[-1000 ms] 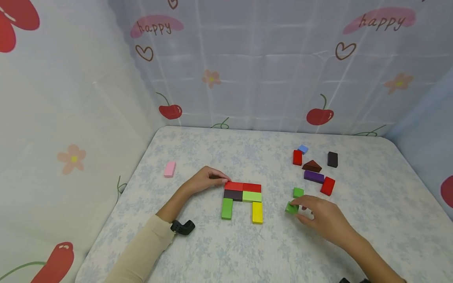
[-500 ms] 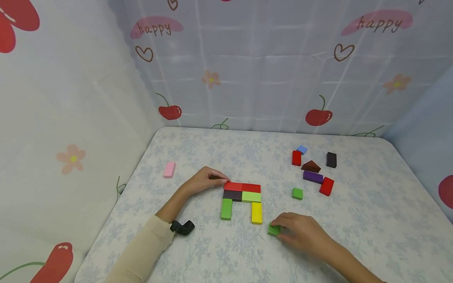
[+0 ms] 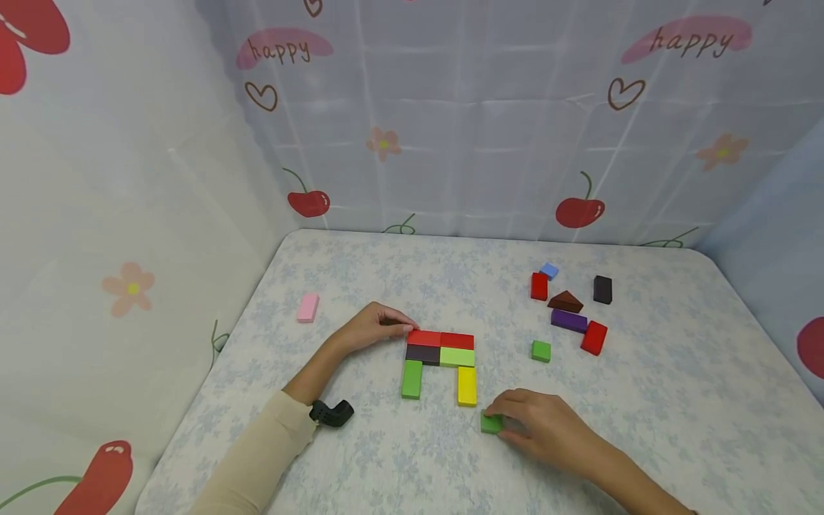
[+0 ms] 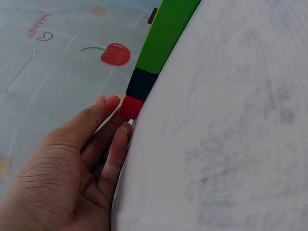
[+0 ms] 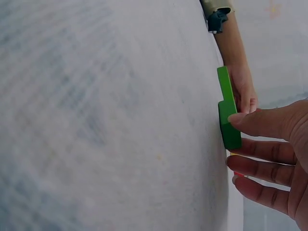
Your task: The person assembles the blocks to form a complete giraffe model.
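The small green square block (image 3: 491,423) has moved away from the other green block (image 3: 541,351) and toward the block shape (image 3: 444,357). Now it is near the bottom right corner of the yellow block (image 3: 466,387), with a little gap between. I think that makes it a piece close to the shape but not joined to it. It is thick and smooth, bright green on top and darker on the side. I can't tell if it sits on the table (image 3: 360,472) or is just above it.

The right hand (image 3: 550,433) pinches it between thumb and fingers. The left hand (image 3: 373,329) has stayed put, its fingers loose and nearly straight, with tips by the end of the left red block (image 3: 423,338).

Farther off on the right lie the purple block (image 3: 569,320) and the brown triangle block (image 3: 566,302). The pink block (image 3: 308,307) lies alone on the left.
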Motion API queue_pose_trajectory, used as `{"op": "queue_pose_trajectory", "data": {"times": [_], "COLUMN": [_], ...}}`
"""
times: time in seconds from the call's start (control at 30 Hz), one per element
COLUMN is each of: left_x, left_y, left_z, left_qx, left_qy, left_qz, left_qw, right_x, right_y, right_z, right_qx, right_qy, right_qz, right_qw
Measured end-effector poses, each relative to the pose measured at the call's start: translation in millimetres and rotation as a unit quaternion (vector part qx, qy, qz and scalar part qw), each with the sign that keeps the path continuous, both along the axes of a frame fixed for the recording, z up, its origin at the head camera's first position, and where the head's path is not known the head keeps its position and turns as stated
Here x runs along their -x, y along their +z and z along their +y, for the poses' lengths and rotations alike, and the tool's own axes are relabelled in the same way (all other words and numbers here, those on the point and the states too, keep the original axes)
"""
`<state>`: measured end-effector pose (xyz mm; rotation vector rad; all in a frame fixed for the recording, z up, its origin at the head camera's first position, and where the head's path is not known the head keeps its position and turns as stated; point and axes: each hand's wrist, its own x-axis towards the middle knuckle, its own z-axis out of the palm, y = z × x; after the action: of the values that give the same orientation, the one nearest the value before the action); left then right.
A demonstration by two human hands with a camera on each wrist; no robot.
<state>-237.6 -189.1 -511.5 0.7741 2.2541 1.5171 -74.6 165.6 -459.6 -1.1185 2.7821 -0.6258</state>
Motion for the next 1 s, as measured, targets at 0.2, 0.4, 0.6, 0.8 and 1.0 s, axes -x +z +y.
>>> {"op": "queue_pose_trajectory", "data": {"times": [0.2, 0.4, 0.6, 0.8, 1.0], "left_x": [1.8, 1.4, 1.1, 0.4, 0.5], "left_y": [-1.7, -2.0, -2.4, -1.5, -1.0], "left_z": [-0.8, -0.9, -0.4, -0.4, -0.2], "left_qx": [-0.005, -0.005, -0.005, -0.005, -0.006], "left_qy": [-0.005, -0.004, -0.002, -0.001, -0.003], "left_qz": [0.0, -0.004, -0.003, -0.004, -0.005], "left_qw": [1.0, 1.0, 1.0, 1.0, 1.0], "right_x": [0.1, -0.6, -0.7, 1.8, 5.0], "right_y": [0.4, 1.3, 2.3, 2.1, 3.3], "right_z": [-1, -3, -5, -10, -14], "right_qx": [0.0, -0.009, -0.021, -0.024, -0.019], "right_qy": [0.011, 0.013, 0.011, 0.02, 0.012], "right_qz": [-0.001, -0.009, -0.021, -0.019, -0.019], "right_qw": [0.9999, 0.9998, 0.9995, 0.9993, 0.9996]}}
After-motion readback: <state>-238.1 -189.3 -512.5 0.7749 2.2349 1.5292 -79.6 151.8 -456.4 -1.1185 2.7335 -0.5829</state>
